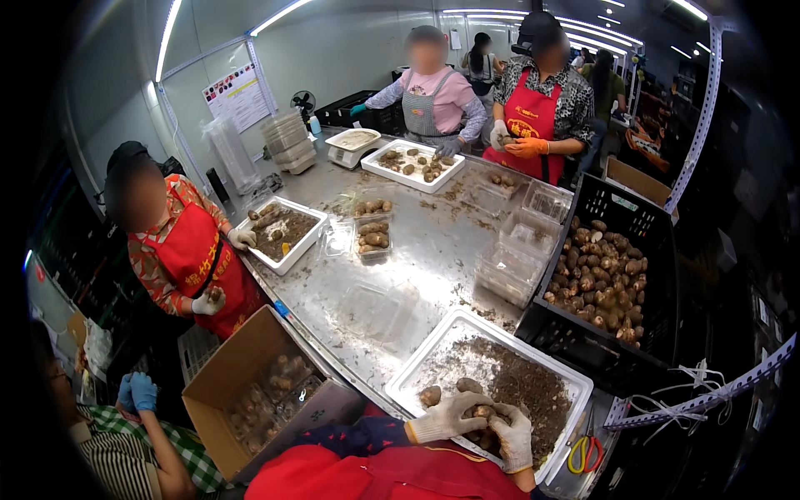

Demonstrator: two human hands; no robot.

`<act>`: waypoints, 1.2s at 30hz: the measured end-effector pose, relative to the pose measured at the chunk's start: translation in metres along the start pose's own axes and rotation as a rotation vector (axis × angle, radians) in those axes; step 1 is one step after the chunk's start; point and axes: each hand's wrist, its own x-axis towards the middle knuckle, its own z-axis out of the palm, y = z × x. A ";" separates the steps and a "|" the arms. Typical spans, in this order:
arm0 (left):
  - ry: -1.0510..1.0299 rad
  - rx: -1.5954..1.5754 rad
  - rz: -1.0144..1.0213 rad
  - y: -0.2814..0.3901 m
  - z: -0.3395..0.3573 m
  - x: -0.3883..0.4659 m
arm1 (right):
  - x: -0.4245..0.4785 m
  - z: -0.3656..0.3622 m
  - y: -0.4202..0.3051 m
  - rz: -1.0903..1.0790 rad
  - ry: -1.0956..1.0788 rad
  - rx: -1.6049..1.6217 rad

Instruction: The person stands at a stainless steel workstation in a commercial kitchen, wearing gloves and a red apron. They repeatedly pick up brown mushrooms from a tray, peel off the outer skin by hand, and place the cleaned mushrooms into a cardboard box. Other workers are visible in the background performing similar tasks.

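My left hand [445, 417] and my right hand [514, 432], both in off-white knit gloves, close around a small brown taro corm [483, 411] over the near edge of a white plastic tray [584, 400]. Loose dark soil [531, 375] covers much of the tray's floor. Two corms, one [430, 395] at the left and another [469, 385] just beyond my left hand, lie in it. More corms beneath my hands are partly hidden. Scissors [586, 452] with yellow and red handles rest right of the tray.
A black crate [600, 350] of corms stands right, beside stacked clear clamshells [509, 269]. One empty clamshell [375, 309] lies mid-table. At left sits an open cardboard box [215, 387] of packed corms. Co-workers handle corms at other trays [287, 262], near a weighing scale [350, 156].
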 end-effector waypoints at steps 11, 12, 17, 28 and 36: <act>-0.015 -0.188 -0.065 -0.010 0.002 -0.001 | 0.003 -0.012 -0.005 0.246 -0.035 0.234; 0.004 -0.103 0.017 -0.011 0.003 -0.001 | -0.001 -0.006 -0.014 0.282 -0.076 0.250; -0.078 -0.004 0.069 -0.001 -0.006 -0.001 | 0.000 -0.004 -0.012 0.313 -0.149 0.288; -0.024 -0.189 -0.057 0.005 -0.002 0.000 | 0.001 -0.008 0.011 0.270 -0.124 0.423; -0.108 -0.279 -0.191 0.002 -0.005 0.003 | -0.003 -0.010 0.006 0.184 -0.072 0.481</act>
